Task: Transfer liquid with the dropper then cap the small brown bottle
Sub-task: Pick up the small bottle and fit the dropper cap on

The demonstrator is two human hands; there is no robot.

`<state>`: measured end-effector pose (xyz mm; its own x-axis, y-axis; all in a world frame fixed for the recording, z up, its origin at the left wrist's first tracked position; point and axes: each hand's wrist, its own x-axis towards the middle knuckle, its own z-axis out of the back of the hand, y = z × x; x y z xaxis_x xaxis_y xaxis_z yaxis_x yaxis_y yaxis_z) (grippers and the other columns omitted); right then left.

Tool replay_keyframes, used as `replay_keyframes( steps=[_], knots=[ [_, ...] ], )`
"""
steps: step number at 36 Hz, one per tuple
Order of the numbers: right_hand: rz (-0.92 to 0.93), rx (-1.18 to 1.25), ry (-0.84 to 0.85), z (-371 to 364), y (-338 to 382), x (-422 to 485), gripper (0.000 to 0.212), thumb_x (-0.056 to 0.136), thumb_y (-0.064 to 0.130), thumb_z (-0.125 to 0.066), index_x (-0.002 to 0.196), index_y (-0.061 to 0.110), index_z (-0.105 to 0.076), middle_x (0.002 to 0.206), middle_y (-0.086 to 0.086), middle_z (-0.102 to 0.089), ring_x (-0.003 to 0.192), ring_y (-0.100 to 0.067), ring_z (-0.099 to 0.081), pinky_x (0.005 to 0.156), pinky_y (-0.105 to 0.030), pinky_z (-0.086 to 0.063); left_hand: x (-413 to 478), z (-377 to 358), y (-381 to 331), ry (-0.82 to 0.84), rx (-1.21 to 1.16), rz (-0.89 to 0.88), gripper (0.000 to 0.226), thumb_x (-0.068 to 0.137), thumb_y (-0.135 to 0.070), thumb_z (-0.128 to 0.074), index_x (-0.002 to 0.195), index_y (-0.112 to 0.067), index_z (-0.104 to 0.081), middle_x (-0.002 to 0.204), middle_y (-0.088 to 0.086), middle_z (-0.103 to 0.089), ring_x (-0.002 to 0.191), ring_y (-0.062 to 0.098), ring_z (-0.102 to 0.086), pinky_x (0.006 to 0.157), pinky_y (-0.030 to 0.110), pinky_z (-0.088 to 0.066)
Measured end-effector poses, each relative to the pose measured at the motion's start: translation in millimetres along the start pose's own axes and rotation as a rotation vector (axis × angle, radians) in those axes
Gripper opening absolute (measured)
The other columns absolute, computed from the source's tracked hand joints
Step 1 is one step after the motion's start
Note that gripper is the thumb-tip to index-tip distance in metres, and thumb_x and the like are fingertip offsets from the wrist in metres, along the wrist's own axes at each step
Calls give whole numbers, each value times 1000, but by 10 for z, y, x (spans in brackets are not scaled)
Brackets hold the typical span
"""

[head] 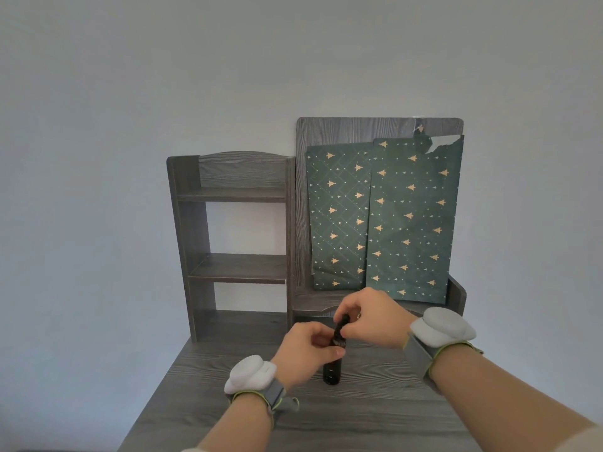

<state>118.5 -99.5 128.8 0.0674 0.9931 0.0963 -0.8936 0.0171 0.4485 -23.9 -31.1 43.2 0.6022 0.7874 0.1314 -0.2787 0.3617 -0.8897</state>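
Dark against the skin, the dropper cap (342,323) is sitting pinched between the thumb and fingertips (352,327) of the right hand (375,318), which is clamping it from above. Just below, the left hand (303,350) is wrapping the shoulder of the small brown bottle (332,373), thumb lying across its front and fingers curling behind. The bottle is standing upright near the middle of the grey wood-grain table (359,419), its lower body showing beneath the left hand.

By its look the bottle is probably glass: light, smooth, hard, easy to tip and breakable. Steadying it on the body, as the left hand is doing, seems right. The cap is better turned by its firm collar than by the soft bulb, which would likely push liquid out if squeezed.

Fingers are covering the neck, so I cannot tell whether the cap is seated or lifted. The pipette and liquid level are hidden, and no second container is showing. Grey pods (249,375) are strapped to both wrists, and the forearms are running off the lower edge. Behind are a shelf unit (228,230) and green patterned paper (391,223).
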Motion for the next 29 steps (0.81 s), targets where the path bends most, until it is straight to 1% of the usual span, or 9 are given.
replay_keyframes(
  steps=[2, 5, 9, 12, 16, 19, 22, 25, 29],
  knots=[
    [-1, -10, -6, -10, -6, 15, 16, 76, 22, -68, 91, 21, -74, 77, 6, -67, 79, -14, -64, 66, -20, -50, 4, 0, -3, 0, -3, -2, 18, 75, -20, -75, 89, -29, -68, 95, 0, -74, 91, 13, -69, 90, 28, -54],
    [-38, -43, -40, -38, -36, 46, 21, 75, 39, -71, 79, 18, -71, 76, 1, -69, 73, -16, -64, 68, -30, -52, 19, -4, 11, -12, 10, 7, 21, 74, -23, -76, 93, -27, -68, 97, 1, -73, 93, 13, -68, 91, 28, -53],
    [-59, -84, -65, -63, -78, 53, 34, 74, 55, -67, 78, 22, -68, 71, 5, -63, 67, -11, -55, 64, -26, -45, 19, -14, 15, -13, 19, 3, 26, 74, -22, -76, 99, -20, -69, 100, 4, -72, 95, 16, -68, 91, 30, -53],
    [-34, -8, -64, -39, -55, 26, 26, 76, 49, -66, 91, 28, -70, 74, 13, -60, 73, -6, -56, 69, -23, -45, 7, -14, -3, -3, 14, -3, 28, 76, -22, -74, 103, -18, -68, 100, 3, -72, 95, 15, -68, 87, 28, -55],
    [4, 9, -60, -14, -21, 20, 10, 76, 32, -66, 87, 33, -68, 64, 17, -52, 63, 3, -48, 58, -15, -36, 3, -19, -28, 0, 0, -9, 23, 77, -21, -74, 99, -21, -68, 96, -1, -72, 92, 11, -67, 84, 22, -54],
    [11, -12, -46, -6, -24, 30, 12, 75, 26, -67, 86, 27, -73, 64, 15, -57, 66, -2, -55, 59, -16, -42, 11, -19, -34, 1, -11, -12, 17, 76, -20, -75, 88, -29, -66, 88, -7, -71, 85, 6, -66, 82, 20, -53],
    [-18, -37, -52, -17, -33, 44, 18, 75, 36, -70, 82, 19, -74, 73, 4, -69, 71, -12, -63, 67, -27, -53, 18, -17, -30, -1, -9, -10, 19, 73, -20, -76, 84, -32, -66, 92, -1, -72, 88, 11, -68, 84, 25, -55],
    [-39, -71, -69, -35, -55, 50, 30, 74, 49, -68, 79, 20, -71, 75, -1, -71, 70, -16, -64, 68, -34, -54, 15, -18, -24, -8, -5, -9, 20, 73, -21, -76, 89, -28, -68, 96, 3, -73, 92, 15, -68, 88, 29, -55],
    [0, -44, -46, -22, -37, 30, 10, 73, 35, -69, 80, 29, -67, 66, 13, -60, 71, -9, -60, 61, -17, -45, -3, -14, -51, -23, -7, -7, 23, 76, -19, -75, 98, -17, -69, 97, 5, -73, 93, 15, -68, 87, 25, -53]
  ],
)
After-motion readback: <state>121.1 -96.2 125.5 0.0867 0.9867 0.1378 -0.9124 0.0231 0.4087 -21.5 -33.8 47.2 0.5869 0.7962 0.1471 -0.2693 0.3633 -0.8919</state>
